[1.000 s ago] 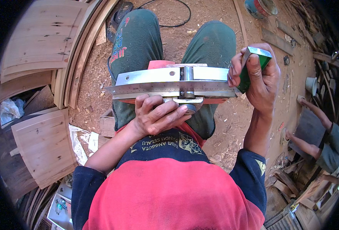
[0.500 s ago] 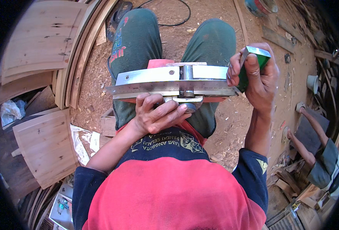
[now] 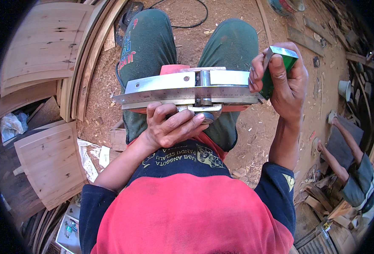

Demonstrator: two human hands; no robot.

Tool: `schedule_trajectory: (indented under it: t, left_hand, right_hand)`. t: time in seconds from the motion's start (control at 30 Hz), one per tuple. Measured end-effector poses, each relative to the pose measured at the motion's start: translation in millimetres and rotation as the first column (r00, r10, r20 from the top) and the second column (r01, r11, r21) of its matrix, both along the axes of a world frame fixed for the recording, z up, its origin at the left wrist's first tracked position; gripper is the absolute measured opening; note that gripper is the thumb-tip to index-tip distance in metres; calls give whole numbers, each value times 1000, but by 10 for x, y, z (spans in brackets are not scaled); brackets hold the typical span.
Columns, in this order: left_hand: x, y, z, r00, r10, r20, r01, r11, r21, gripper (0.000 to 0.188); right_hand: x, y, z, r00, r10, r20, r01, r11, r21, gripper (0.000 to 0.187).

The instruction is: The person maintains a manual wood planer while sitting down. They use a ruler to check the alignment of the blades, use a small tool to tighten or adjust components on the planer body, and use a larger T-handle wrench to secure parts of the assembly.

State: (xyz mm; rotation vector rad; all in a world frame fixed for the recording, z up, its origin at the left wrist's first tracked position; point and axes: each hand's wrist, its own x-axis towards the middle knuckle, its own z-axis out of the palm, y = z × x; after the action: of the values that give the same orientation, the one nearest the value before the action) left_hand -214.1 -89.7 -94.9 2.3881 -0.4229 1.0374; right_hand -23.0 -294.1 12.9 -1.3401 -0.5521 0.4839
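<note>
An electric hand planer (image 3: 159, 85) lies upside down across my lap, its silvery sole plates facing up and parts of its red body showing at the edges. A cutter drum (image 3: 203, 79) sits in the gap between the plates. My left hand (image 3: 168, 127) is closed on the planer's near side, fingers beside a round dark knob (image 3: 205, 118). My right hand (image 3: 289, 91) grips the green, metal-edged stock (image 3: 280, 70) of a try square. The square's thin steel blade (image 3: 153, 95) reaches leftward along the sole and crosses the drum gap.
Wooden panels (image 3: 49, 163) and long boards stand at the left. A black cable (image 3: 195, 26) lies on the shaving-strewn ground beyond my knees. Another person's legs (image 3: 343, 152) show at the right, near scrap wood. A bucket (image 3: 286, 6) stands at the far right.
The planer and the try square have shifted slightly left and away from me, along with my knees in the picture. Both hands keep their grip.
</note>
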Motion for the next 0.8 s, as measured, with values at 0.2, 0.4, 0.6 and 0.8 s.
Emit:
schedule_trajectory:
  t: [0.2, 0.4, 0.6, 0.8]
  left_hand:
    - [1, -5, -7, 1000, 3, 2, -3, 1000, -5, 49]
    - [4, -5, 5, 1000, 3, -2, -3, 1000, -10, 49]
    - [10, -9, -6, 1000, 0, 2, 0, 1000, -28, 48]
    - [-3, -16, -4, 1000, 5, -14, -6, 999, -41, 47]
  right_hand:
    - [4, -7, 23, 999, 35, 41, -33, 998, -61, 28]
    - [6, 3, -4, 1000, -8, 18, 8, 1000, -13, 22]
    - [-3, 12, 7, 1000, -14, -2, 14, 1000, -8, 22]
    - [0, 16, -6, 1000, -5, 15, 5, 1000, -3, 22]
